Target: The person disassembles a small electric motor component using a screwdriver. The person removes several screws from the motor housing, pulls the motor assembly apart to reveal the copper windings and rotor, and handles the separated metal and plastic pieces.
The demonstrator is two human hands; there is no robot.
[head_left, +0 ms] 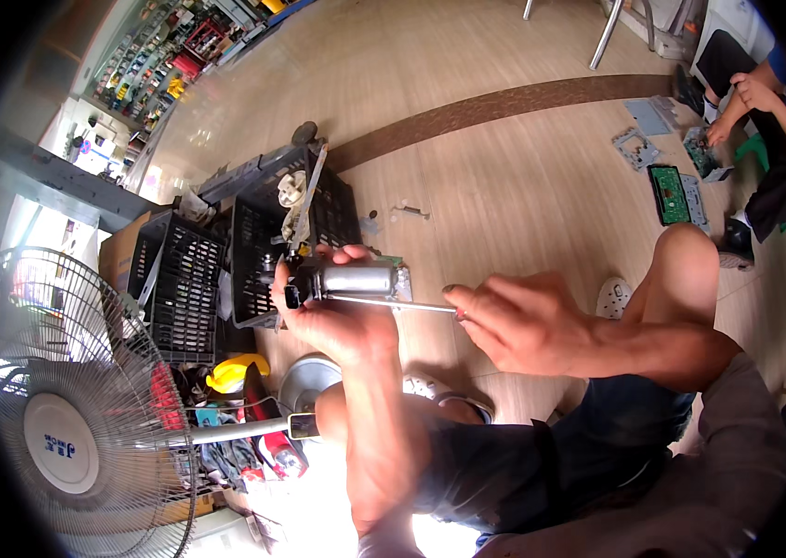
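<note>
My left hand (351,327) is closed around a small electric motor (358,278) with a silver cylindrical body and a black end housing, held above the floor. In my right hand (528,321) is a screwdriver (397,303), its handle mostly hidden by the fingers. The long metal shaft points left and runs along the near side of the motor, its tip by the black housing. Whether the tip touches a screw cannot be made out. Just beyond the left hand stands a black plastic crate (337,206) with parts in it.
Another black crate (190,312) stands left of the first. A standing fan (60,442) fills the lower left. A yellow object (237,372) and a round metal piece (311,377) lie nearby. At far right, another person's hands (723,130) work near a green circuit board (667,193) on the floor.
</note>
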